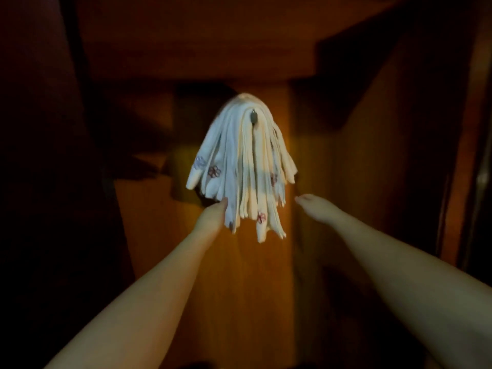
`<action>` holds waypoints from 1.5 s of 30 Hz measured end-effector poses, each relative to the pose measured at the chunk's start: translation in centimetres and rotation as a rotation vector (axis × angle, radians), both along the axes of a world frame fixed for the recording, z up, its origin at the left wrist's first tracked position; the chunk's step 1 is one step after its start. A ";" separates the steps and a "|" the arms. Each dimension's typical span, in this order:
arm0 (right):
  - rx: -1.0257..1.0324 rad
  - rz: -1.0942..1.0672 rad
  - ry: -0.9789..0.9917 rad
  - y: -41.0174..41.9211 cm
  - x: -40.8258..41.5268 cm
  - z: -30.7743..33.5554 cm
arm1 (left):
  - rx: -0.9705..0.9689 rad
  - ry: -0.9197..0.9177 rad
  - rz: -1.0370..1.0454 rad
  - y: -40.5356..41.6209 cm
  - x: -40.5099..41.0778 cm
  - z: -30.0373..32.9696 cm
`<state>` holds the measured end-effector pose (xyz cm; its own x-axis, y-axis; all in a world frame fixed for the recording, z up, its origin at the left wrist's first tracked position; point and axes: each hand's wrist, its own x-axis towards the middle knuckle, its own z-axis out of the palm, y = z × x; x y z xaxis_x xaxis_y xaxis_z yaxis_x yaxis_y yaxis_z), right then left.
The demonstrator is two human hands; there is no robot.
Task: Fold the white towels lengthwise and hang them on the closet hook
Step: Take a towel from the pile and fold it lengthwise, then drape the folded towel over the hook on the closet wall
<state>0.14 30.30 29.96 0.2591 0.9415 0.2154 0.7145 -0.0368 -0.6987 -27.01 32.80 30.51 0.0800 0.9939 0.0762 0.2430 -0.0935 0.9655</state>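
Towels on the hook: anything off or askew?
Nothing damaged or fallen. The white towels hang folded over the hook, but their lower ends are uneven, some strips dangling lower at the front. The left hand touches the bottom ends; the right hand is apart.

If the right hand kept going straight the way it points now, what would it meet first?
Most likely the lower right edge of the hanging white towels. The right hand points up and left toward them, with a gap between and nothing in it. Depth is unclear, so it might pass in front and reach the wooden closet panel.

White towels [245,161] draped over hook [253,118]; left hand [213,217] touches lower ends; right hand [314,206] just beside, apart.
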 end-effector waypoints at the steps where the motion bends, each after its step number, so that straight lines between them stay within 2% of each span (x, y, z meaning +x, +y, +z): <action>1: -0.019 -0.015 -0.031 -1.5 -0.2 -0.9 | 0.019 0.074 -0.017 -1.2 -0.1 -0.8; 5: -0.104 -0.042 -0.122 -9.7 -2.2 -5.8 | 0.099 0.315 -0.187 -7.1 -1.1 -5.2; 11: -0.217 -0.017 -0.099 -23.3 -5.0 -14.1 | 0.017 0.371 -0.466 -15.4 -2.9 -13.8; 14: -0.311 -0.018 -0.126 -29.1 -5.8 -18.1 | -0.020 0.428 -0.538 -19.4 -3.0 -18.2; 19: -0.434 -0.016 -0.233 -37.6 -5.2 -24.1 | -0.090 0.520 -0.675 -24.0 -1.2 -24.3; 22: -0.484 -0.029 -0.228 -42.4 -3.5 -28.0 | -0.074 0.604 -0.778 -26.0 1.2 -27.3; 28: -0.561 -0.153 -0.217 -51.0 3.5 -35.1 | -0.077 0.774 -0.990 -30.7 11.3 -32.7; 31: -0.603 -0.227 -0.159 -54.6 8.5 -37.7 | -0.107 0.792 -1.039 -33.5 18.2 -34.9; 39: -0.756 -0.385 -0.019 -64.0 22.0 -41.9 | -0.105 0.824 -1.242 -41.1 36.6 -39.5; 45: -0.857 -0.521 0.062 -69.5 29.6 -45.2 | -0.094 0.941 -1.399 -44.9 47.0 -43.4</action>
<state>29.74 -39.22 -15.26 0.6709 0.5383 -0.5100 0.4292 -0.8427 -0.3250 19.97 -12.10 -12.84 0.8201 0.1246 -0.5585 0.4829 -0.6745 0.5585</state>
